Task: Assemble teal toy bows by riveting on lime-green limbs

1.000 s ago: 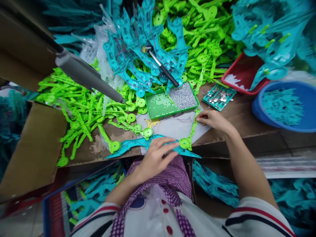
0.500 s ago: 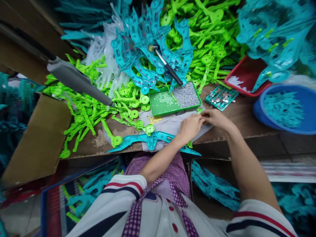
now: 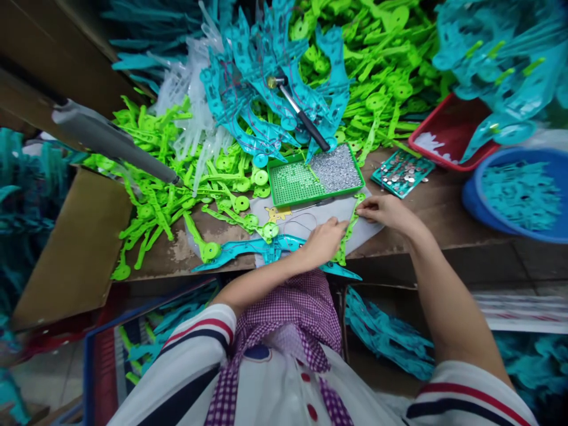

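A lime-green plastic arm (image 3: 351,229) lies slanted on the grey cloth mat (image 3: 368,228), between my hands. My left hand (image 3: 326,241) is at its left side, fingers closed and curled near its edge; what they hold is too small to make out. From the right, my right hand (image 3: 381,212) pinches at the upper part of the green arm with thumb and forefinger. Under my left wrist, a turquoise bow-shaped plastic shell (image 3: 239,251) lies along the table edge. A thin dark wire (image 3: 302,222) loops over the mat beside my left hand.
Behind the mat stands a green tray (image 3: 288,201) of small metal parts. A hammer-like tool (image 3: 306,121) rests on turquoise shells. Green arms (image 3: 151,201) are heaped left. A small tray of discs (image 3: 402,174), a red bin (image 3: 426,136) and a blue tub (image 3: 479,195) stand right.
My hands have moved apart: the left came leftward and toward me, while the right stayed nearly in place. More of the green arm now shows between them.
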`<action>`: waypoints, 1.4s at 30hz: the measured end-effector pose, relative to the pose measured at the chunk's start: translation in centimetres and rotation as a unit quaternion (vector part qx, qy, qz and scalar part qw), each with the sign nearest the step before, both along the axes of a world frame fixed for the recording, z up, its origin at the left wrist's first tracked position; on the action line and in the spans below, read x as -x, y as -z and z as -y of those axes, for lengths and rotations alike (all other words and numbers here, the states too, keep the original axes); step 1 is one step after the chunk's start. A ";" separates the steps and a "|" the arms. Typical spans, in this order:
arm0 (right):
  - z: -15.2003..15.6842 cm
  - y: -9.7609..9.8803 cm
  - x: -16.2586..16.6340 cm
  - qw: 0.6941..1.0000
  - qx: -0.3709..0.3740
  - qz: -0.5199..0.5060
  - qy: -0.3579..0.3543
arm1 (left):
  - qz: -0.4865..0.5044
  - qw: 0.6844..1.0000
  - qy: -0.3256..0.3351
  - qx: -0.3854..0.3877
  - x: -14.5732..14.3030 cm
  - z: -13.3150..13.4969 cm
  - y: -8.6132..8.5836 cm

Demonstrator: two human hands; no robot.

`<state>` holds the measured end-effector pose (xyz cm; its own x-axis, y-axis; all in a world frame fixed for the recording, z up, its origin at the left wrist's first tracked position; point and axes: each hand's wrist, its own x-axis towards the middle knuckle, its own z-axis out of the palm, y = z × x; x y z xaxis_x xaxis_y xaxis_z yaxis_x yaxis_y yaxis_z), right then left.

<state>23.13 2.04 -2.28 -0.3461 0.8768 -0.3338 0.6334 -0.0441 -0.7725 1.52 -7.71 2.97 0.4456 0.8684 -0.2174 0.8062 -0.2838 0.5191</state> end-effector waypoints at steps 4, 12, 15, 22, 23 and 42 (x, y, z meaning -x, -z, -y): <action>0.1 0.0 0.1 1.000 -0.009 -0.016 0.016 | 0.109 0.990 -0.045 0.081 1.3 -1.8 1.1; 0.6 -0.1 0.4 0.999 -0.030 -0.021 0.025 | 0.120 0.976 0.051 0.174 1.9 -5.6 1.2; 0.9 -0.5 0.5 0.999 -0.043 -0.012 0.026 | 0.149 0.966 0.034 0.209 1.8 -5.9 1.6; 1.0 -0.7 0.6 0.998 -0.061 0.015 0.016 | 0.181 0.962 -0.046 0.201 2.9 -5.1 2.5; 0.9 -0.7 0.6 0.998 -0.064 0.019 0.013 | 0.183 0.963 -0.032 0.195 3.0 -5.1 2.4; 1.2 -0.7 0.6 0.993 -0.103 0.048 0.014 | 0.085 0.988 0.065 0.114 0.9 -4.9 0.5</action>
<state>22.55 0.79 -1.55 -0.2958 0.9388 -0.1763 0.7052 0.0902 -0.7032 0.58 -2.78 2.45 0.5966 0.7388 -0.3135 0.6670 -0.2392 0.7056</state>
